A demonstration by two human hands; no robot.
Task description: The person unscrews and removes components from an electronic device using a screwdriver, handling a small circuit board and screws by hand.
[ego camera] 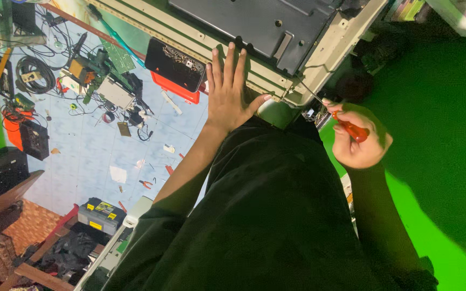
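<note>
Here the left hand [232, 97] lies flat and released on the cream metal frame of the opened flat panel [276, 81], steadying it, while the right hand [358, 141] clenches a red-handled screwdriver [346, 126], its tip at the frame's right corner.

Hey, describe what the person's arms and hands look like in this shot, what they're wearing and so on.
Both hands are bare, with no gloves, and no rings or watch are visible. The left hand leads into a bare forearm that disappears under loose black fabric near the elbow. The right hand joins an arm mostly in shadow, so any sleeve there cannot be made out. The black clothing is plain, with no markings visible.
</note>
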